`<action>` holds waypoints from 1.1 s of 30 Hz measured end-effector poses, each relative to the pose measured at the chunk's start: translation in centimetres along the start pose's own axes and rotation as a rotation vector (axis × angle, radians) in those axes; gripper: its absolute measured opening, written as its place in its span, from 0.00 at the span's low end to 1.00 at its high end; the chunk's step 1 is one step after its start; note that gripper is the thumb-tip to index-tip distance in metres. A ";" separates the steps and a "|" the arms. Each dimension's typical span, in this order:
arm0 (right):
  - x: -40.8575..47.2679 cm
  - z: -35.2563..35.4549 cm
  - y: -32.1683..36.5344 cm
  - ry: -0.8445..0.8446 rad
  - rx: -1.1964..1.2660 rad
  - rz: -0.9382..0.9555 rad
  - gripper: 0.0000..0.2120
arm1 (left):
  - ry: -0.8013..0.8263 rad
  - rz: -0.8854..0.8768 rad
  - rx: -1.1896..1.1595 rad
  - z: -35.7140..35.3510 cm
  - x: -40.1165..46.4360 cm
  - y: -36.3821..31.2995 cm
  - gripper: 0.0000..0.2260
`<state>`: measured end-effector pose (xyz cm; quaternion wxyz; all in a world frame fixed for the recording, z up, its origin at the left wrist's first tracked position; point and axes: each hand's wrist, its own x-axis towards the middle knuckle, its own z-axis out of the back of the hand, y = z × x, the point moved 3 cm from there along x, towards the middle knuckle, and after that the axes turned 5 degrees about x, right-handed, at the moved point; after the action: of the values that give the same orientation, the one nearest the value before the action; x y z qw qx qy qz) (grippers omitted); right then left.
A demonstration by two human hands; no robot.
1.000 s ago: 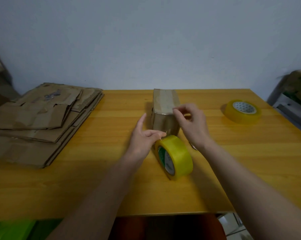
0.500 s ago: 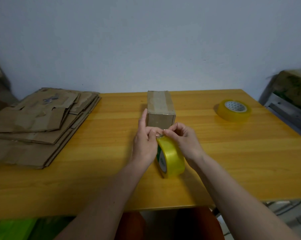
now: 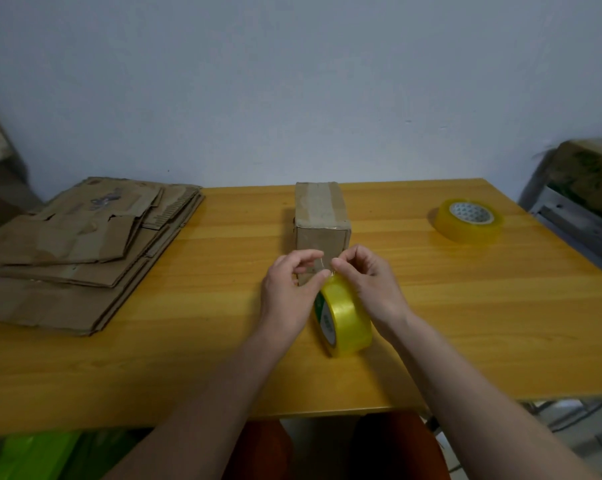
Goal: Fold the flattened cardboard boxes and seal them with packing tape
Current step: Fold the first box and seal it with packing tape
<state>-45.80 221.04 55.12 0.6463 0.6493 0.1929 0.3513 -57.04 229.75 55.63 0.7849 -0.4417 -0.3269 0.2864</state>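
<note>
A small folded cardboard box (image 3: 322, 216) stands on the wooden table (image 3: 465, 306), with clear tape along its top. Just in front of it a yellow tape roll (image 3: 346, 320) stands on edge. My left hand (image 3: 287, 292) pinches a short clear strip of tape pulled up from the roll. My right hand (image 3: 368, 282) pinches the tape at the top of the roll, fingers curled over it. Both hands sit between the roll and the box's near face.
A stack of flattened cardboard boxes (image 3: 74, 251) lies at the table's left. A second yellow tape roll (image 3: 469, 220) lies flat at the far right. A metal frame with a box (image 3: 583, 199) stands beyond the right edge. The wall is close behind.
My right hand came down from the box's top to the roll. My left hand has drawn a short strip of tape away from the roll, so the hands are now slightly apart.
</note>
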 end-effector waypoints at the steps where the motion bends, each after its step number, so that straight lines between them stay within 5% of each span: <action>1: -0.1 0.0 0.1 0.007 -0.003 0.013 0.05 | 0.000 0.012 -0.014 0.1 0.2 0.0 0.14; 8: -0.5 0.2 0.4 0.030 -0.072 0.082 0.05 | 0.018 0.085 -0.039 0.4 1.0 0.1 0.12; 13: -0.8 0.3 0.7 -0.003 -0.163 0.065 0.03 | -0.037 0.054 0.151 0.3 1.1 0.2 0.06; 18: -1.8 1.5 0.6 0.013 -0.236 -0.236 0.39 | -0.045 0.193 -0.117 -0.5 1.1 0.3 0.05; 21: -2.8 2.2 0.5 0.258 -0.259 -0.471 0.23 | -0.080 0.279 -0.188 -1.8 0.8 -0.2 0.06; 25: -3.5 3.5 1.6 0.262 -0.138 -0.379 0.14 | -0.057 0.260 -0.202 -3.4 1.0 -1.1 0.07; 29: -3.4 6.6 3.0 0.212 -0.618 -0.222 0.15 | 0.027 0.000 0.180 -4.3 1.7 -1.4 0.07; 33: -4.0 8.7 1.7 0.220 -1.172 -0.219 0.12 | -0.183 -0.146 0.421 -3.7 3.1 -2.0 0.19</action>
<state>-42.70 211.97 56.72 0.9050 0.1215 0.0990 0.3955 -51.89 229.30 56.73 0.8455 -0.2156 -0.3608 0.3294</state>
